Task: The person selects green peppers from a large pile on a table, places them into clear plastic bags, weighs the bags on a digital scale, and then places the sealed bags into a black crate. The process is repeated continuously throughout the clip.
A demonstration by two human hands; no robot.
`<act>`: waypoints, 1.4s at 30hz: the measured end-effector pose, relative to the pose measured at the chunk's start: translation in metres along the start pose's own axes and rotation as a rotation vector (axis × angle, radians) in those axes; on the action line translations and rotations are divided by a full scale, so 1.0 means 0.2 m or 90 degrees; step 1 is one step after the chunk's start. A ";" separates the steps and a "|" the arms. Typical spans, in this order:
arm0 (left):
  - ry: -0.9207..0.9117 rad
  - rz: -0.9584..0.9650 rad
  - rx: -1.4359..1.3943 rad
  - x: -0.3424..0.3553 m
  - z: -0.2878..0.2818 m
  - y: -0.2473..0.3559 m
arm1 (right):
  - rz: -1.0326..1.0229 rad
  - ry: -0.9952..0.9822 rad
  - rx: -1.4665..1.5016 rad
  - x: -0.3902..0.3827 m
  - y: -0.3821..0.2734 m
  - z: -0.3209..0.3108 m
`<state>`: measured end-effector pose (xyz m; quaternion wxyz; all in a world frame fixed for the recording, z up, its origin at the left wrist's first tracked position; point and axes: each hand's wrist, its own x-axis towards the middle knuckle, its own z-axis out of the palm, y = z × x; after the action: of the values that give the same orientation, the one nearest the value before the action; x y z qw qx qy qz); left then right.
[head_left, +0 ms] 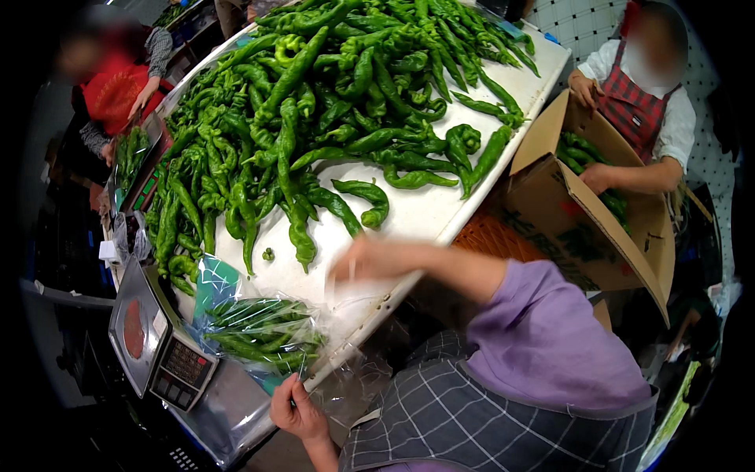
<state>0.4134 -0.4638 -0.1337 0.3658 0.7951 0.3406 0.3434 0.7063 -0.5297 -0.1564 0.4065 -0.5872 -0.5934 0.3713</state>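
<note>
1. Green peppers point(299, 102) lie heaped across the white table point(425, 208) in the head view.
2. Clear bag point(267, 334), with more peppers inside, lies at the near end of the table beside a scale point(149, 354).
3. Left hand point(303, 413): thumb and fingers are nearly together, pinching the bag's lower edge.
4. Right hand point(366, 266): blurred above the table, near the loose peppers; I cannot tell how far its fingers are open or whether they hold anything.
5. Small print covers the scale's dark panel point(182, 374), too fine to read; dark printed characters mark the cardboard box point(562, 224), and faint lettering shows on a red apron point(116, 93) at the left.
6. Plaid-aproned co-worker point(633, 110) at the right has one hand inside the box.
</note>
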 end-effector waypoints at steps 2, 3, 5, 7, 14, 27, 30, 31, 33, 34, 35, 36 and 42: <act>0.006 0.008 -0.006 0.02 0.02 0.02 | 0.029 0.428 -0.500 0.02 0.19 -0.31; 0.011 0.011 -0.008 0.02 0.03 0.03 | 0.184 0.430 -0.649 0.04 0.21 -0.43; -0.018 0.020 -0.002 0.04 0.04 0.06 | 0.332 0.487 -0.738 -0.04 0.51 -0.56; -0.026 0.016 0.005 0.05 0.02 0.06 | 0.341 0.412 -0.666 -0.07 0.47 -0.58; 0.035 0.003 0.010 -0.01 -0.01 0.00 | 0.040 0.317 -0.578 -0.13 0.02 -0.42; -0.002 0.051 0.005 -0.09 -0.08 -0.04 | 0.036 0.069 -0.529 0.09 -0.10 0.36; -0.051 0.090 0.041 -0.05 -0.09 0.01 | 0.196 -0.049 -0.499 0.07 -0.09 0.49; -0.049 0.085 0.039 -0.05 -0.09 0.02 | 0.191 -0.029 -0.485 0.08 -0.06 0.48; -0.045 0.075 0.036 -0.07 -0.10 0.02 | 0.184 -0.020 -0.439 0.07 -0.05 0.41; -0.046 0.073 0.036 -0.07 -0.11 0.01 | 0.230 -0.004 -0.379 0.06 -0.09 0.35; -0.046 0.084 0.012 -0.05 -0.10 0.01 | 0.074 0.168 -0.406 -0.02 -0.02 0.32; -0.039 0.084 0.014 -0.06 -0.10 -0.02 | 0.032 0.203 -0.309 -0.07 -0.11 0.26; 0.011 0.009 -0.094 -0.01 -0.10 -0.08 | -0.035 0.251 -0.009 -0.50 -0.55 0.26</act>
<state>0.3920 -0.4503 -0.1371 0.4181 0.7654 0.3120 0.3768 0.6136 -0.6307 -0.0805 0.5208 -0.6351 -0.5205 0.2335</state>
